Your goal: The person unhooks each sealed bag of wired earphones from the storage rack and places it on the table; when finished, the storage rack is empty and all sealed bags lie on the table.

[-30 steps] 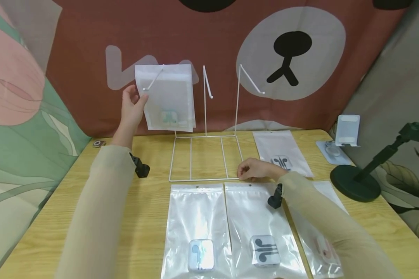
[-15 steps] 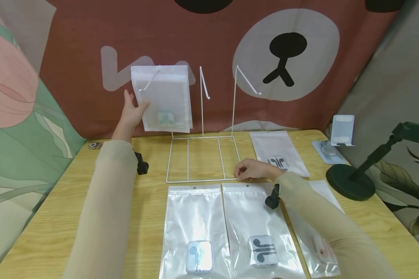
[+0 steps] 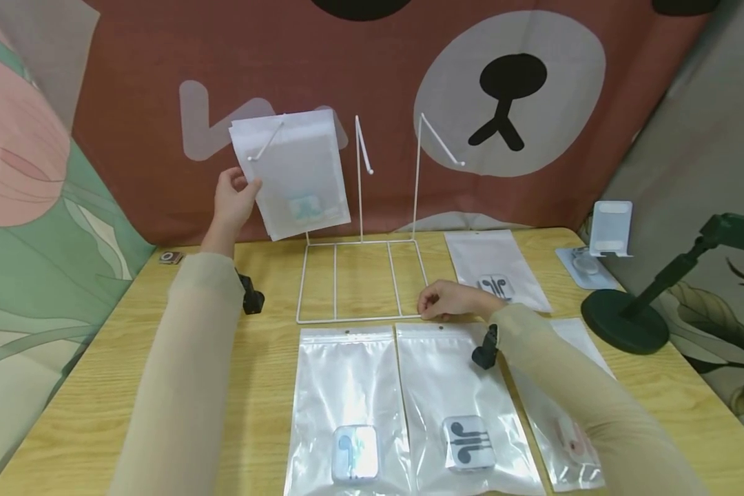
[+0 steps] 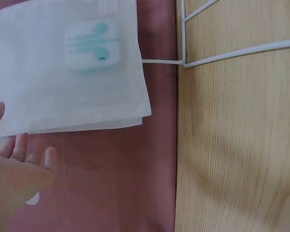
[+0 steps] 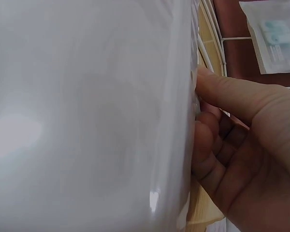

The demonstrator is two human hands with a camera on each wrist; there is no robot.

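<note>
White zip-lock pouches (image 3: 300, 162) hang from the left hook of a white wire display rack (image 3: 347, 321). A boxed pair of earphones (image 4: 93, 44) with a teal print shows through the front pouch. My left hand (image 3: 233, 205) pinches the pouches' left edge, thumb in front and fingers behind; they hang tilted. Low down, my right hand (image 3: 451, 301) grips the rack's base at its front right corner, fingers curled. In the right wrist view, a glossy pouch (image 5: 87, 121) fills the foreground and hides part of the fingertips.
Several earphone pouches lie on the wooden table (image 3: 266, 406), including a front-left pouch (image 3: 347, 386) and a back-right pouch (image 3: 490, 258). A phone stand (image 3: 610, 231) and a dark green lamp base (image 3: 625, 322) stand right. The rack's middle hook (image 3: 364, 148) and right hook (image 3: 444, 142) rise behind.
The hanging pouches have swung from nearly straight to tilted, lower edge to the right. My left hand loosened, then closed on their edge slightly lower. My right hand stays at the rack's corner.
</note>
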